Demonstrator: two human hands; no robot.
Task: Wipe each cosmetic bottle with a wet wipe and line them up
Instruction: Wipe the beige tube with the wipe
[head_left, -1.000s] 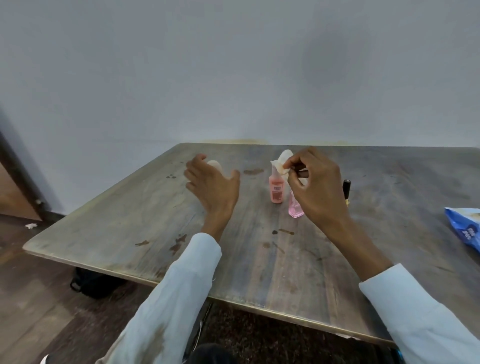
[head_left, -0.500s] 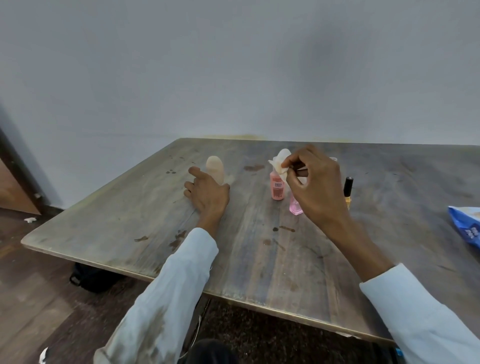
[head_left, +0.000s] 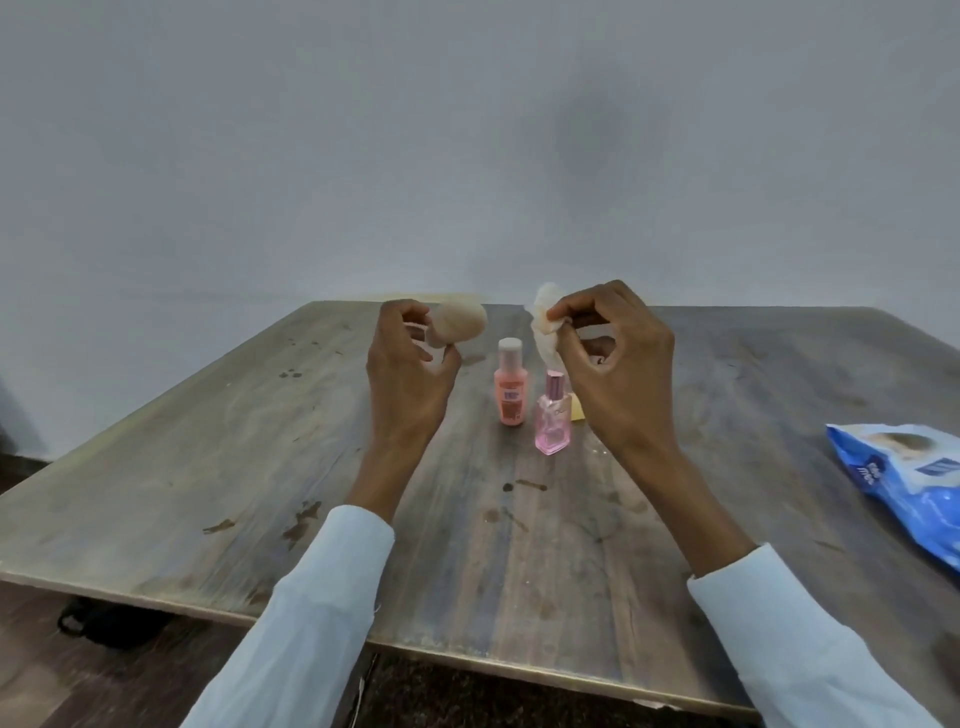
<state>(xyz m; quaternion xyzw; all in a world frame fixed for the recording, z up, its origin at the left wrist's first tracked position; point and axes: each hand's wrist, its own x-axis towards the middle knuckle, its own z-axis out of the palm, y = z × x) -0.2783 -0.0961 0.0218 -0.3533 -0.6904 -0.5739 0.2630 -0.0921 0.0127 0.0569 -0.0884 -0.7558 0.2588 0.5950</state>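
Pinching a beige bottle (head_left: 457, 326), left fingers (head_left: 415, 317); right fingers (head_left: 566, 312) pinch wipe (head_left: 545, 322).

Grey-brown streaked worktop (head_left: 260, 467); on it a salmon-pink bottle (head_left: 511, 395), beside that a clear pink bottle (head_left: 552, 423), and a blue-and-white packet (head_left: 904, 478).

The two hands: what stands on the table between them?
In the head view, two bottles stand between the left hand and the right hand: an orange-pink bottle and, nearer the right hand, a clear pink bottle.
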